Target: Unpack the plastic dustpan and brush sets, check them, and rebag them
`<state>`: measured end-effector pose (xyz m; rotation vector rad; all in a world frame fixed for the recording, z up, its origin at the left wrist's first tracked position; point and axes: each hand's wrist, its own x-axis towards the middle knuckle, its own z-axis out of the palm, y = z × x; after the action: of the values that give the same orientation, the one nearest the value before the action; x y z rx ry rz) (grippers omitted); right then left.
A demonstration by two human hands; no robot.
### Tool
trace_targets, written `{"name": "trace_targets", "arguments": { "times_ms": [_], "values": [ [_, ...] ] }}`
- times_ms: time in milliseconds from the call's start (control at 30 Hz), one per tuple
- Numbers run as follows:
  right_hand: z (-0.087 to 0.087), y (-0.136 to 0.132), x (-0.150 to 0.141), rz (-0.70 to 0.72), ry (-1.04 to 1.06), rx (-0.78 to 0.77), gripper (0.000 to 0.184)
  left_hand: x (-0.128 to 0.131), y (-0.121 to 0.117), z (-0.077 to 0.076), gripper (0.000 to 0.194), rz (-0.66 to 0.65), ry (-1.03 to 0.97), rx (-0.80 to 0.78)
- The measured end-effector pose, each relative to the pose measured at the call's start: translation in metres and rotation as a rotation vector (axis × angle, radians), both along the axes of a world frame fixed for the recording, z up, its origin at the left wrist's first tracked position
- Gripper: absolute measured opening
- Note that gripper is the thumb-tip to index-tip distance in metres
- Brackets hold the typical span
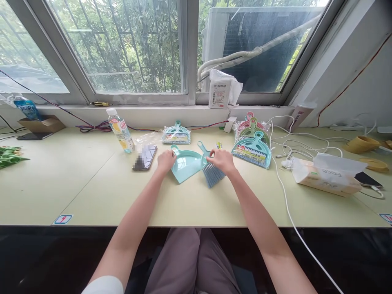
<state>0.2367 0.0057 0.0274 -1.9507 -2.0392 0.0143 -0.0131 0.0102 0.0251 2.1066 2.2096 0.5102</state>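
Note:
A light turquoise dustpan point(185, 165) lies on the table in front of me. My left hand point(167, 160) is closed on its left edge near the handle. Just to its right is a small hand brush point(213, 174) with grey-blue bristles and a turquoise handle pointing up and to the left. The fingers of my right hand point(222, 160) pinch the brush at its head, above the bristles. Behind that hand a yellow label point(219, 145) shows. Brush and dustpan are side by side, their edges close together or overlapping.
Packed dustpan sets stand at the back: one turquoise point(177, 133), and a stacked group point(252, 149) on the right. A bottle point(120, 130) and a phone point(145, 158) are left of my hands. White cables point(283, 183) and a tissue pack point(326, 175) lie right.

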Motion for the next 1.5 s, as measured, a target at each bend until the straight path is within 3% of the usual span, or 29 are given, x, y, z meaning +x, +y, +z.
{"name": "trace_targets", "arguments": {
  "times_ms": [67,200,267,367,467,533,633,767,1000,1167,1267,1400,1433,1500],
  "values": [
    [-0.006,-0.002,-0.010,0.069,-0.008,-0.013,0.034,0.016,-0.009,0.002,0.020,-0.136,-0.089,-0.059],
    [-0.008,-0.013,-0.027,0.156,-0.042,-0.035,0.027,0.036,-0.017,-0.004,0.029,-0.575,-0.383,-0.222],
    [-0.005,-0.016,-0.029,0.171,-0.035,-0.052,0.025,0.035,-0.014,-0.007,0.033,-0.665,-0.498,-0.271],
    [-0.004,-0.015,-0.026,0.163,0.004,-0.082,0.025,0.024,-0.008,-0.007,0.028,-0.612,-0.433,-0.102],
    [-0.008,-0.012,-0.024,0.168,0.033,-0.081,0.024,0.016,-0.006,-0.005,0.037,-0.565,-0.172,0.212],
    [-0.011,-0.011,-0.026,0.190,0.047,-0.073,0.024,0.018,-0.006,-0.007,0.038,-0.596,-0.038,0.279],
    [-0.012,-0.013,-0.028,0.217,0.059,-0.064,0.023,0.024,-0.006,-0.017,0.028,-0.653,0.029,0.248],
    [-0.006,-0.017,-0.030,0.227,0.069,-0.084,0.021,0.027,-0.005,-0.027,0.033,-0.694,0.046,0.243],
    [-0.005,-0.015,-0.029,0.212,0.096,-0.117,0.020,0.029,-0.005,-0.023,0.040,-0.672,0.017,0.148],
    [-0.010,-0.013,-0.031,0.212,0.081,-0.103,0.019,0.031,-0.003,-0.030,0.040,-0.653,0.059,0.124],
    [-0.012,-0.014,-0.034,0.172,0.066,-0.084,0.022,0.032,-0.003,-0.033,0.040,-0.614,0.015,0.195],
    [-0.007,-0.016,-0.038,0.040,0.179,-0.069,0.029,0.036,-0.007,-0.022,0.046,-0.404,-0.247,0.343],
    [-0.005,-0.017,-0.038,0.009,0.229,-0.047,0.029,0.038,-0.009,-0.018,0.048,-0.363,-0.366,0.332],
    [-0.002,-0.019,-0.039,-0.038,0.323,0.020,0.031,0.043,-0.015,-0.010,0.048,-0.390,-0.642,0.154]
  ]
}}
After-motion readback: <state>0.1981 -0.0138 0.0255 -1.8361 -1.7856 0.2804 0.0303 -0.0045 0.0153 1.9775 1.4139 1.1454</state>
